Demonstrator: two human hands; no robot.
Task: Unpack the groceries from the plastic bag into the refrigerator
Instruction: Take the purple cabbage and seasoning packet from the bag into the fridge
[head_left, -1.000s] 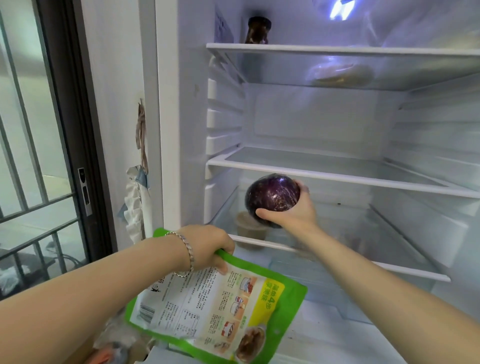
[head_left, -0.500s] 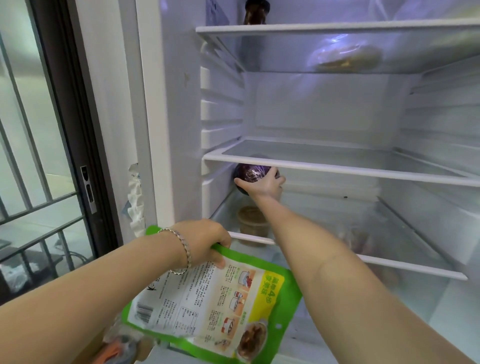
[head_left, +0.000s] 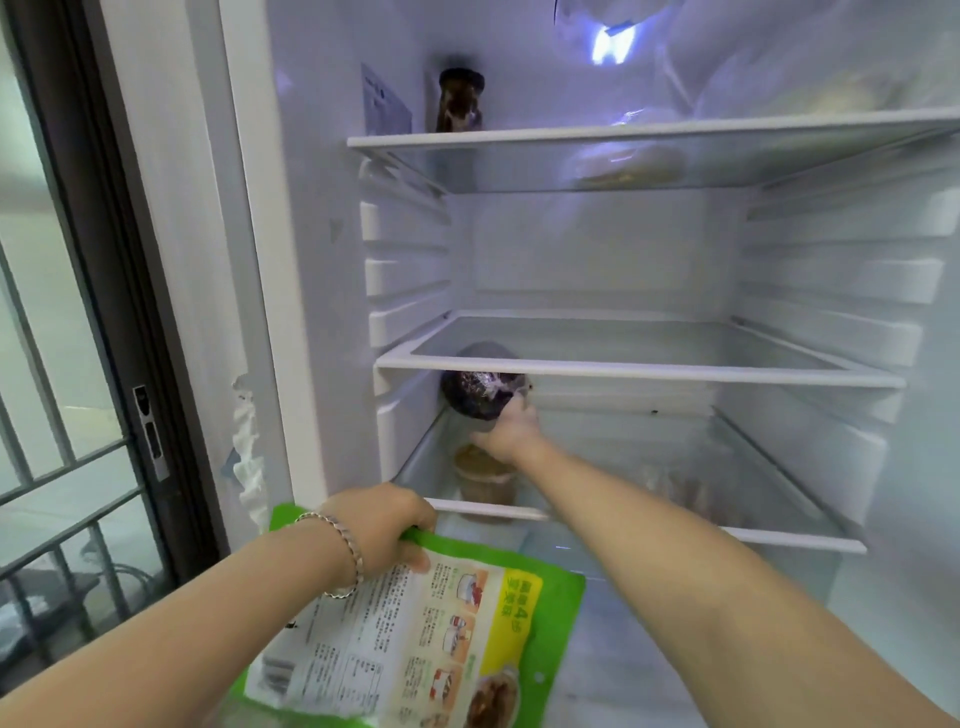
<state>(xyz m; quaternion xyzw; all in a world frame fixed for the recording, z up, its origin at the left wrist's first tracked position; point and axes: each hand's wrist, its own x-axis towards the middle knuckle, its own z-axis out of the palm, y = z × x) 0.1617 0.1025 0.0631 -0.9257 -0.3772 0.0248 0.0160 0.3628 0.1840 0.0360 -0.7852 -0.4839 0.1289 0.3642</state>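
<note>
Head view: purple cabbage held deep in the refrigerator, by its left wall.
The right grip cupped the cabbage from below, fingers curled round it, just under the middle shelf and above a beige tub. Lower left of that grip, nearer the camera, the left grip pinched the top edge of a green pouch, a bracelet on its wrist.

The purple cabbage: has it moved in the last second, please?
Yes: the right hand carried the purple cabbage inward, to back left beneath the middle shelf.
</note>
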